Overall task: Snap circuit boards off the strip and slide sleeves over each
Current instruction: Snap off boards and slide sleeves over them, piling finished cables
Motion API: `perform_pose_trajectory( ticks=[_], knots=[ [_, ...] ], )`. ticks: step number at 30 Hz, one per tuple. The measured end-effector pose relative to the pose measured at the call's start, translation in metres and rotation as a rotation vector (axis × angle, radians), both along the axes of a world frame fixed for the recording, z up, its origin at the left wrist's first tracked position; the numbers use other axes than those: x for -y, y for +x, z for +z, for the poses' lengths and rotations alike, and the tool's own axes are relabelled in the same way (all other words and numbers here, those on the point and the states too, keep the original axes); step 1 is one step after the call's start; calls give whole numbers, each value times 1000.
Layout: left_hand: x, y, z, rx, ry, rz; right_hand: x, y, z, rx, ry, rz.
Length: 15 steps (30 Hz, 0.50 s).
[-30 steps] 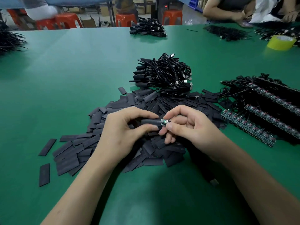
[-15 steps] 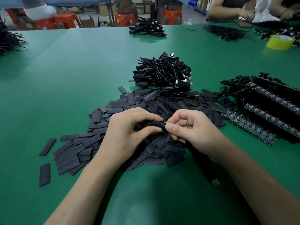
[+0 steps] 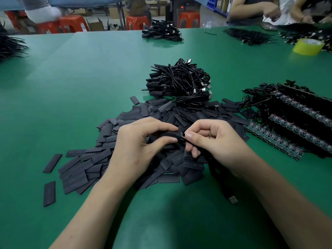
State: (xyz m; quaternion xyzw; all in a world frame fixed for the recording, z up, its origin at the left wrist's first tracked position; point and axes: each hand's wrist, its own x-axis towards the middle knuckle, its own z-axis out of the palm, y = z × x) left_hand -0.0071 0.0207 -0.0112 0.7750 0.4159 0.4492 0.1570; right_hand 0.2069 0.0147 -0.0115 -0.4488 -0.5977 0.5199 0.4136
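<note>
Two hands meet just above the middle of a wide green bench (image 3: 71, 78), fingertips almost touching. The left hand (image 3: 136, 146) pinches a short black tubular sleeve (image 3: 170, 134) between thumb and forefinger. The right hand (image 3: 215, 141) pinches the end of a small circuit board (image 3: 182, 135) that just peeks out of the sleeve's right end. Most of the board is hidden inside, so I can't tell how far in it sits. So both hands are clamped, one on each part, held just over the heap.

Under them is a big loose heap of flat black sleeves (image 3: 86, 169), with a few strays lying apart on the left side. Behind the heap sits a tangled bundle of black USB cables (image 3: 181, 83), touching the heap's far edge. Off to the right lie several long strips of dark circuit boards (image 3: 273, 139) with red bits and black wires, side by side.

A silver USB plug (image 3: 233, 199) on a black lead lies on the bench right beside the right forearm. Far right corner has a yellow roll of tape (image 3: 308, 46), and other people's arms are busy at that end. Red plastic stools (image 3: 136, 22) stand past the far edge.
</note>
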Motion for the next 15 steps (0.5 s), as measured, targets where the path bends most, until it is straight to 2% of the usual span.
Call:
perform_pose_trajectory(
  ticks=[15],
  knots=[
    [2, 3, -2, -32, 17, -16, 2, -2, -1, 15, -16, 25]
  ],
)
